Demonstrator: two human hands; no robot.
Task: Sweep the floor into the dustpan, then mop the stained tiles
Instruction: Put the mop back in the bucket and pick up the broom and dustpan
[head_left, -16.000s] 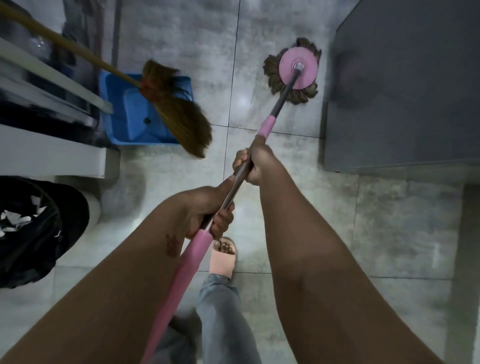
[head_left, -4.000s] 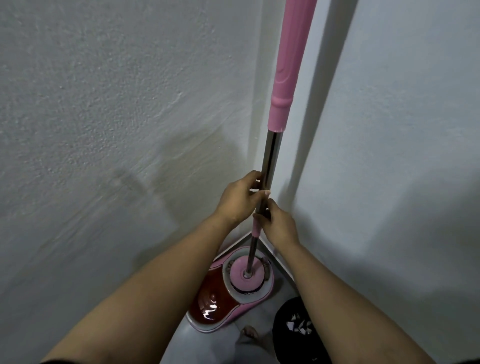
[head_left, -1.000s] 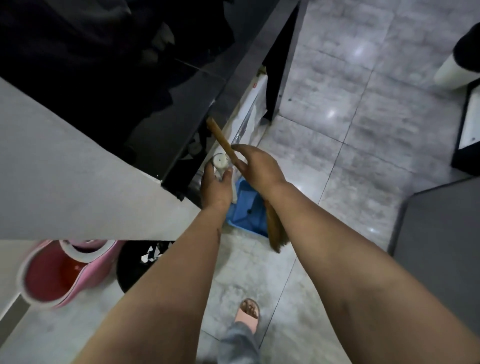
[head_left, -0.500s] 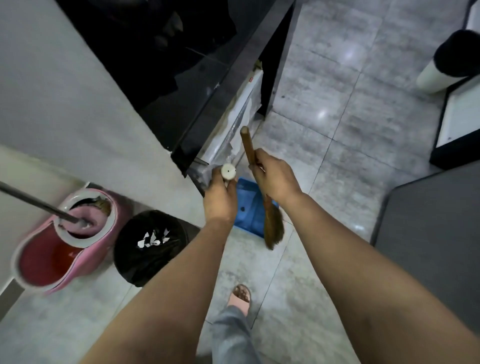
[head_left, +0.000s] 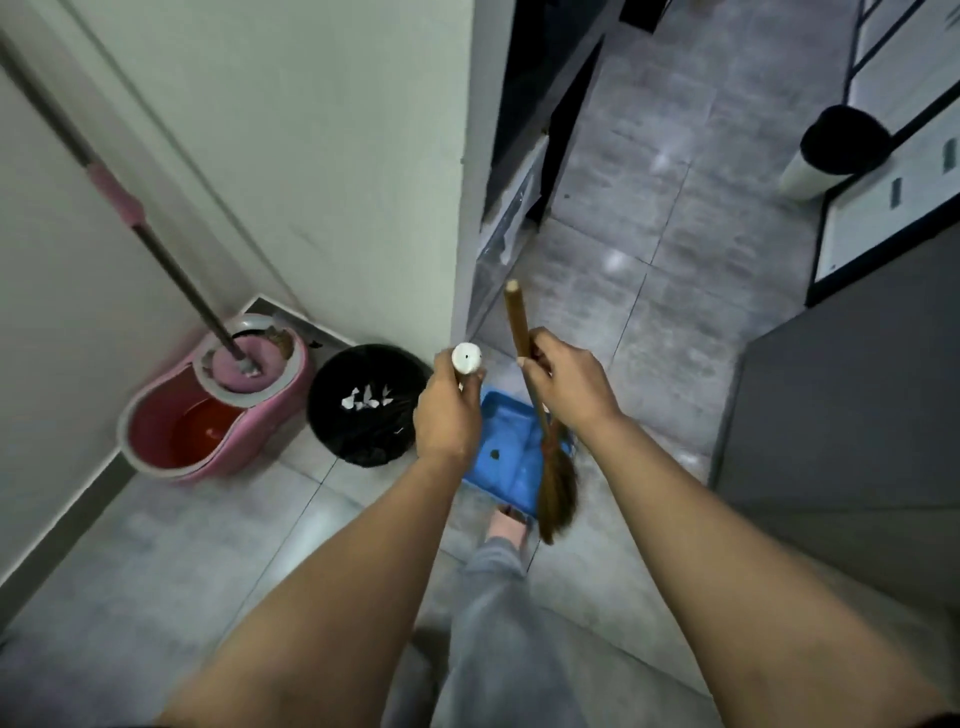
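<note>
My left hand is shut on the white-capped upright handle of the blue dustpan, which hangs just above the grey tiles. My right hand grips the wooden stick of the broom; its brown bristles hang over the pan's right edge. A dark speck lies in the pan. The mop leans in the wall corner with its pink head resting in the spinner of the pink bucket at the left.
A black-lined bin with white paper scraps stands between the bucket and the dustpan. A white wall end and a dark cabinet rise behind. A grey block fills the right. My sandalled foot is below the pan.
The view has swung left, bringing the bucket, mop and bin fully into sight. Both hands have carried the dustpan and broom closer to the bin.
</note>
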